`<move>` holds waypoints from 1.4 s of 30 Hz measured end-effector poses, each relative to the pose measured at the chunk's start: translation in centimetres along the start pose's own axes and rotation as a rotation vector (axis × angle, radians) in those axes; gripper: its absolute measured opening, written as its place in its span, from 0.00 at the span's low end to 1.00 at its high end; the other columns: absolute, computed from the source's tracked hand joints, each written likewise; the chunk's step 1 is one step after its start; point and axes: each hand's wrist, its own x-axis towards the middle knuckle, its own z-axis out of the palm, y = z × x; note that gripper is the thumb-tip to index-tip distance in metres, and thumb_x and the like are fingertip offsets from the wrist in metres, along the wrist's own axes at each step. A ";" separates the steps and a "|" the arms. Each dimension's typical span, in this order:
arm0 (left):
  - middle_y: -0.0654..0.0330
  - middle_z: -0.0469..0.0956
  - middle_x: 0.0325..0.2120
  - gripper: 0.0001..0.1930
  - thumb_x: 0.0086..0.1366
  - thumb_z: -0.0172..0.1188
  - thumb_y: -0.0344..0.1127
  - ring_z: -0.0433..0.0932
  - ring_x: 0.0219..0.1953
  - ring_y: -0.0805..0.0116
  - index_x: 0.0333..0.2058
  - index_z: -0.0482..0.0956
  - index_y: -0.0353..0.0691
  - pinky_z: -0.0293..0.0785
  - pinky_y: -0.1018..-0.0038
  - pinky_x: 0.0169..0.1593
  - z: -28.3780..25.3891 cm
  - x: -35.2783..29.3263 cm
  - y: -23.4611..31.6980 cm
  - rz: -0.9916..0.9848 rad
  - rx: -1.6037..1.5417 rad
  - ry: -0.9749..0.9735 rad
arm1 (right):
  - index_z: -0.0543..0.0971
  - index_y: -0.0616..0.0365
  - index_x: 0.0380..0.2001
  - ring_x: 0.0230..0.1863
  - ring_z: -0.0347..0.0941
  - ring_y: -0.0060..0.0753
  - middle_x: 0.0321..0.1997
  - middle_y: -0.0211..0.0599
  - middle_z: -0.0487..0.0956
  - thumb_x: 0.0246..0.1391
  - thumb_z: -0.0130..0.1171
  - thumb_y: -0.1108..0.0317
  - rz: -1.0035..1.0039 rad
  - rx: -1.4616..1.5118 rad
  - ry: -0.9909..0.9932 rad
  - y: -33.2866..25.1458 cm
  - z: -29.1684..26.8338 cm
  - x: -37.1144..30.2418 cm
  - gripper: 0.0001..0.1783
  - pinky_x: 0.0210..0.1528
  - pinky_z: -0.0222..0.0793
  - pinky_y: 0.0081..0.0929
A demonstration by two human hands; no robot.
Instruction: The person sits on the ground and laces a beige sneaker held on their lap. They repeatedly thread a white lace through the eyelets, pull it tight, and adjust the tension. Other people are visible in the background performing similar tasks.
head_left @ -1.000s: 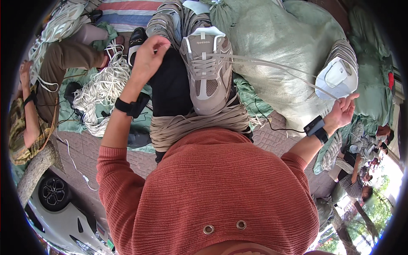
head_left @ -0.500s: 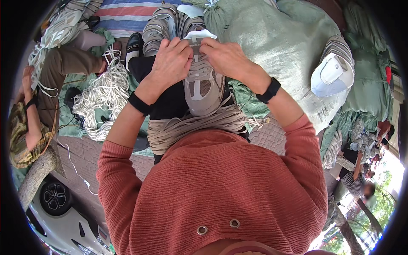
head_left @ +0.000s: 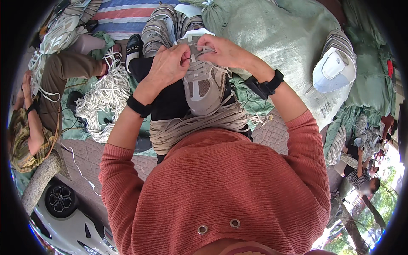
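A grey-beige sneaker (head_left: 203, 100) rests on my lap, its toe pointing toward me and flat laces crossing its front. The fingers of my left hand (head_left: 170, 63) are curled at the left edge of its lacing; whatever they grip is hidden. Beside the tongue (head_left: 187, 40), my right hand (head_left: 223, 52) pinches a shoelace (head_left: 208, 49), and a loose stretch of lace hangs below that hand at the shoe's right side. Across my thighs lies a thick bundle of beige shoelaces (head_left: 193, 129).
Stacked shoe uppers (head_left: 155, 32) stand beyond my knees. White laces (head_left: 104, 100) are heaped at left near a seated person (head_left: 32, 123). A pale green sack (head_left: 272, 46) at right bears another stack of uppers (head_left: 333, 72). A parked car (head_left: 72, 221) is at lower left.
My right hand has lifted off the tongue's top edge and turned, now pinching a shoelace. The left hand has shifted slightly down along the lacing. The shoe stays on my lap.
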 end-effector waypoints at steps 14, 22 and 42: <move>0.62 0.72 0.24 0.06 0.58 0.59 0.28 0.68 0.26 0.76 0.35 0.76 0.37 0.66 0.77 0.31 -0.9 1.4 -2.3 -0.170 -0.563 -0.413 | 0.76 0.52 0.29 0.25 0.74 0.46 0.24 0.40 0.77 0.54 0.61 0.59 -0.118 -0.428 0.037 -0.7 0.8 0.3 0.10 0.29 0.67 0.39; 0.63 0.75 0.22 0.06 0.59 0.62 0.29 0.72 0.23 0.76 0.33 0.74 0.37 0.69 0.76 0.28 -1.0 3.1 -2.2 -0.170 -0.277 -0.245 | 0.73 0.49 0.18 0.13 0.48 0.08 0.12 0.10 0.58 0.53 0.63 0.62 0.751 1.066 0.128 -0.1 0.3 0.4 0.14 0.17 0.42 0.15; 0.49 0.78 0.25 0.07 0.66 0.54 0.37 0.79 0.30 0.45 0.36 0.73 0.41 0.73 0.56 0.31 0.4 -0.9 3.3 0.047 -0.096 -0.078 | 0.81 0.55 0.40 0.27 0.65 0.11 0.32 0.23 0.81 0.62 0.54 0.63 0.242 0.522 0.078 0.9 0.9 -5.2 0.10 0.29 0.61 0.13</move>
